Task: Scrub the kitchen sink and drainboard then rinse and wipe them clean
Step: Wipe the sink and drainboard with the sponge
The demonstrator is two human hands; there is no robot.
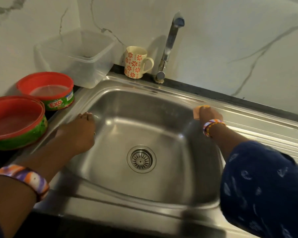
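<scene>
Right hand (209, 115) grips sponge (197, 112), probably pressed on sink (110, 196) rim — drainboard (265, 124) at 3 o'clock; left hand (78, 133) flat, holding nothing.

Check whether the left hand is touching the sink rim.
Touching. The head view shows the left hand resting on the sink at its left rim, fingers draped over the edge into the basin with no gap visible.

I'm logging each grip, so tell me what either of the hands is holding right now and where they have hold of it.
The right hand grips an orange scrub pad from above, at the sink edge by the drainboard; only its left end shows. The left hand holds nothing and rests on the sink's left rim.
</scene>
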